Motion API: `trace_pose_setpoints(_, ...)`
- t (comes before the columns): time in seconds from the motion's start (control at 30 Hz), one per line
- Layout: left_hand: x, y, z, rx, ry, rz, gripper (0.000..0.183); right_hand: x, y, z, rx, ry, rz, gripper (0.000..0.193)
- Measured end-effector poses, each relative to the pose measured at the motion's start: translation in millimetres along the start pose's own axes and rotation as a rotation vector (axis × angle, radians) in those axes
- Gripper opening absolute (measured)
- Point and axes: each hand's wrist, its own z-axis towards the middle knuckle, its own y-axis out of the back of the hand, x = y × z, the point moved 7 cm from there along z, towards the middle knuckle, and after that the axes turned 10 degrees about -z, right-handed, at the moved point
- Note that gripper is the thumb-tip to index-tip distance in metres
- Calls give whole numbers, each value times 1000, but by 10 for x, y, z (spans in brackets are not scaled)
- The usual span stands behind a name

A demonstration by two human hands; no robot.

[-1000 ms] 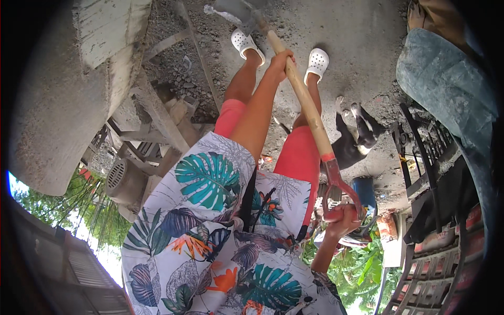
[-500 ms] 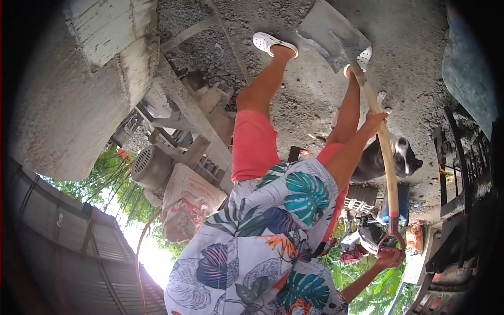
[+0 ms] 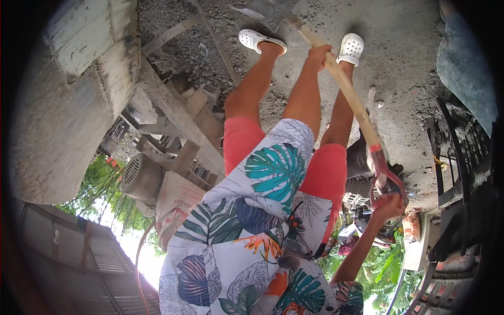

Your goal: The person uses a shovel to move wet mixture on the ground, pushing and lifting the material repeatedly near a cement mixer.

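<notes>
My left hand (image 3: 318, 56) is wrapped round the wooden shaft of a shovel (image 3: 349, 97), not far from the blade. At the other end, my right hand (image 3: 389, 206) grips the red D-shaped handle (image 3: 387, 176). The shaft slants across in front of my right leg. The grey metal blade (image 3: 265, 11) is at the top edge, partly cut off, close to my left white clog (image 3: 262, 41). My right white clog (image 3: 350, 49) stands to the right of the shaft on the dusty ground. Whether the blade carries anything is hard to see.
On the left stand a large concrete-crusted metal drum (image 3: 68, 121), a grey motor (image 3: 140, 176) and a cement bag (image 3: 176, 202). Gravel (image 3: 205, 60) lies by the frame. A black metal rack (image 3: 457, 168) is on the right. A dog is mostly hidden behind the shovel handle.
The shovel has swung left and forward, its blade moving from beside my right foot toward my left. Both hands have kept their grip. My right clog, formerly partly covered, now shows fully.
</notes>
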Motion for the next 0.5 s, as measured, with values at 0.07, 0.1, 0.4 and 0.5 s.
trace_pose_setpoints(0.07, -728, 329, 139, -87, -45, -76, 15, 110, -603, -218, 92, -41, 122, 10)
trace_pose_setpoints(0.1, -1042, 426, 182, -126, -69, -24, 11, 166, -861, -327, 129, -97, 175, 15)
trace_pose_setpoints(0.4, -2415, 503, -221, -28, -324, 165, 15, 281, -1788, -468, 351, -118, 410, 9)
trace_pose_setpoints(0.5, -2272, 412, -307, -2, -349, 136, 17, 275, -1716, -350, 373, -112, 437, 10)
